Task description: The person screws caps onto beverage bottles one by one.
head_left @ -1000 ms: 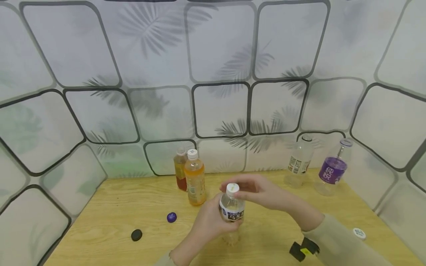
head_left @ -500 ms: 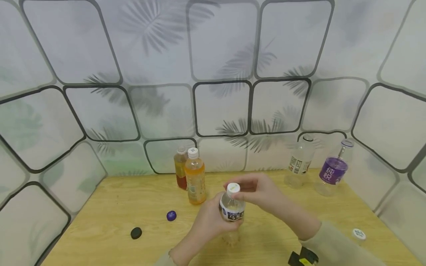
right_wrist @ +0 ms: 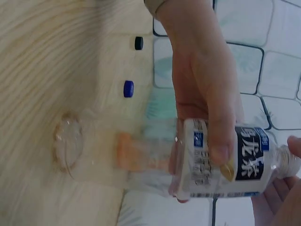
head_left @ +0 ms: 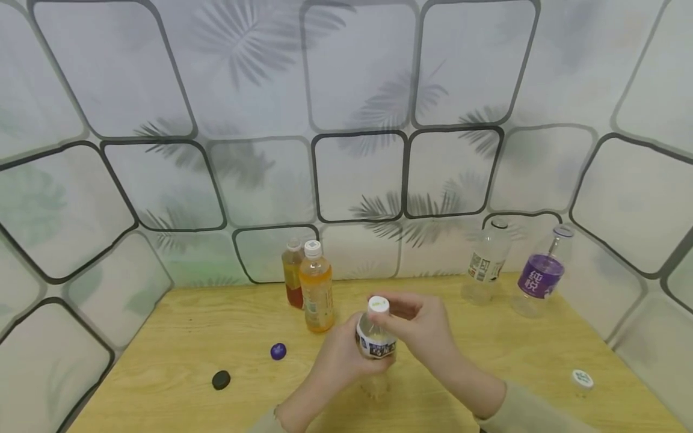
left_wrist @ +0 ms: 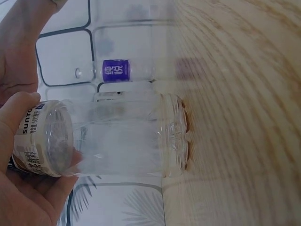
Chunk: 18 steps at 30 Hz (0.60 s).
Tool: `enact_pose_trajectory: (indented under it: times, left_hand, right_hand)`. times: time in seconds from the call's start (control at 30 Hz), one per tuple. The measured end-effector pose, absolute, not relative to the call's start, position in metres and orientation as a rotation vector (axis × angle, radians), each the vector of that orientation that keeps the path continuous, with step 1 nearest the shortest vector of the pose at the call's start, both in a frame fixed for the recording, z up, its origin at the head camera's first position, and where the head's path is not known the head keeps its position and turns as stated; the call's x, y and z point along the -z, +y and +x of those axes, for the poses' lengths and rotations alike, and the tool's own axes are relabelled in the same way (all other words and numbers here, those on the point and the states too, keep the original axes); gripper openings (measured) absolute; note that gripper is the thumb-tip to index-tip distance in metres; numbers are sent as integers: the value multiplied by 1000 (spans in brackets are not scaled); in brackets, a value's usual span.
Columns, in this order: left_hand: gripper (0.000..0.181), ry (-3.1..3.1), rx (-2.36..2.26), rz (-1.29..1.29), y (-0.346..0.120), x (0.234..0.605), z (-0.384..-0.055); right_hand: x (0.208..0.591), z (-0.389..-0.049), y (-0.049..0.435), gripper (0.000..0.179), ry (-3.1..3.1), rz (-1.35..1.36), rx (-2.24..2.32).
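Right grip (head_left: 422, 328) turned, pinching white cap (head_left: 378, 304); left grip (head_left: 344, 350) clamped round clear bottle (head_left: 376, 346); orange-filled bottle (head_left: 317, 293) behind.

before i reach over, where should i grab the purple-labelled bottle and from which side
I'd take the purple-labelled bottle around its body, at the label, coming from the front. It stands upright and its neck is narrower, so the body should hold more steadily. Another clear bottle stands to its left and the wall is behind, leaving the front likely easier.
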<state>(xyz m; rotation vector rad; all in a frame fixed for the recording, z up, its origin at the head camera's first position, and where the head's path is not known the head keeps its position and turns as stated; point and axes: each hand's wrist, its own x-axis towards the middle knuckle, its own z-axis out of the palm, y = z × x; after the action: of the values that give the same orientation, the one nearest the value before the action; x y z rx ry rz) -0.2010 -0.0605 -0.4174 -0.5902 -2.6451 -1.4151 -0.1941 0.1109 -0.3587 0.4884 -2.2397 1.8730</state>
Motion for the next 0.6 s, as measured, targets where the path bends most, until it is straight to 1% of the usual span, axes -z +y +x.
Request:
enact_pose_trajectory:
  times: [0.2,0.43,0.6]
  left_hand:
    - [63,-2654,1435,-608,-61,416,-201]
    - [66,-2678,1438,-606,-62,414,-200]
    - [68,-2678,1455,-616,-64,414,-200]
  right_hand:
    - [357,-194,116,32,-2304,593,-1776]
    - [350,-196,126,49,-2522,574,-1715]
    - [355,-198,134,53,-2559,628,-1660]
